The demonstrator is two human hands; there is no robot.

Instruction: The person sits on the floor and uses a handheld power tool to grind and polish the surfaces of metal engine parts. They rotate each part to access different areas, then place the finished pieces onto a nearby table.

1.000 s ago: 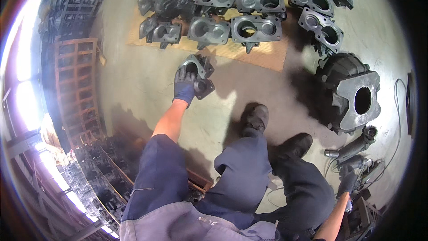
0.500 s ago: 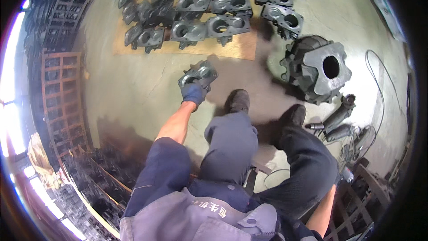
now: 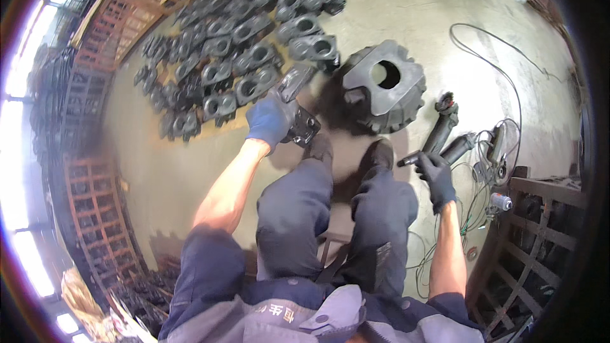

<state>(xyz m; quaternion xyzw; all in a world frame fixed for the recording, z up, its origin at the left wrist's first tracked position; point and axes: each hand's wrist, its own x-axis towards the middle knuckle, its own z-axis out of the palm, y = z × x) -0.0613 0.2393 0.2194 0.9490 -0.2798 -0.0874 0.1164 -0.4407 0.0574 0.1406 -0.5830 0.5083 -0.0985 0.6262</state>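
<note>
My left hand (image 3: 267, 122), in a blue glove, grips a dark metal casting (image 3: 303, 128) by its side, above the floor in front of my left shoe. The casting is tilted, its face partly hidden by the glove. My right hand (image 3: 436, 181), in a dark glove, is closed with its fingertips on a short black cylindrical tool (image 3: 408, 159), whose free end points left toward my right shoe. Just beyond that hand lie a long dark power tool (image 3: 441, 128) and a second black tool (image 3: 459, 148).
Rows of similar castings (image 3: 248, 86) stand on sheeting at the far left. A large toothed round casting (image 3: 372, 86) with a central hole stands ahead. Cables (image 3: 518, 105) tangle at the right, beside a small can (image 3: 501, 201) and a rusty metal crate (image 3: 540, 241). Another crate (image 3: 95, 206) stands left.
The view has swung rightward. My left hand has raised and tilted its casting. My right hand, earlier hidden beside my leg, has reached forward to the short black tool.
</note>
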